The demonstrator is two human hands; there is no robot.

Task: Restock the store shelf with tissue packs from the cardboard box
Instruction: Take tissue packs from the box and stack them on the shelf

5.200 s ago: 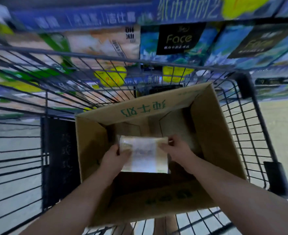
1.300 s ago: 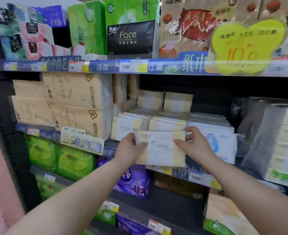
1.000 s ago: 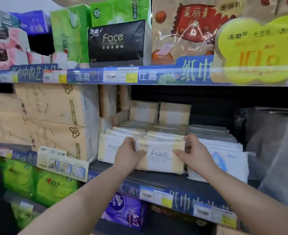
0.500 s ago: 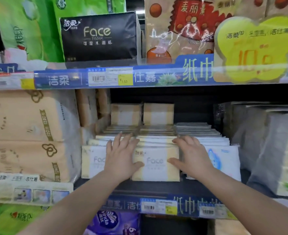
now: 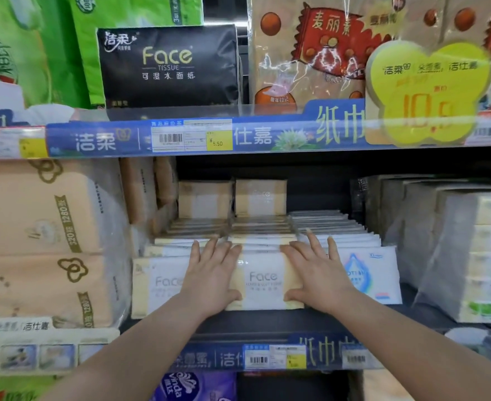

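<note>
A cream and white "Face" tissue pack (image 5: 263,280) stands upright at the front of the middle row on the dark shelf (image 5: 267,321). My left hand (image 5: 211,274) lies flat against its left end with straight fingers reaching over the packs behind. My right hand (image 5: 315,270) presses flat on its right end in the same way. Rows of like packs (image 5: 260,230) stand behind it. The cardboard box is out of view.
Another Face pack (image 5: 159,283) stands to the left and a white and blue pack (image 5: 376,277) to the right. Big peach tissue bundles (image 5: 44,241) fill the left, wrapped stacks (image 5: 452,244) the right. A blue price rail (image 5: 204,137) runs overhead, black Face pack (image 5: 169,65) above it.
The pack went from the cardboard box in the cart up to the shelf. Both hands let go of its ends, flattened over it and pushed it against the row.
</note>
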